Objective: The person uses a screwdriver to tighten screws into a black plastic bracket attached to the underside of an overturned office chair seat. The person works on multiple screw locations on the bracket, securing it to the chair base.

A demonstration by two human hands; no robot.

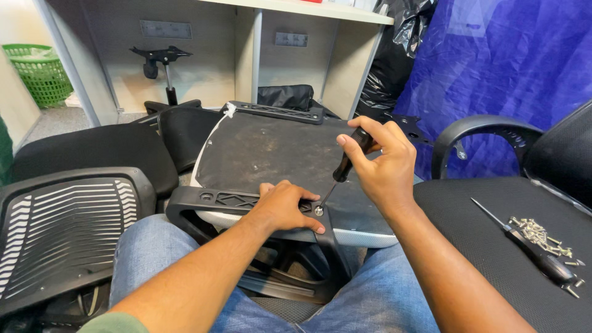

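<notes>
Head view: right hand (385, 166) closed around black-handled screwdriver (346, 165), tip on screw (319, 210) in black armrest bracket (229, 201). Left hand (285, 206) lies flat, fingers pressing bracket beside screw. Upturned chair seat (265, 151) rests across lap. Spare screwdriver (524, 243), screw pile (542, 237) on neighbouring chair at right.

Far left on the grey desk panel: a rectangular grey label plate (165, 29). Further right on the next panel: a smaller grey plate (291, 39), same shape. No packages or screens to be seen.
</notes>
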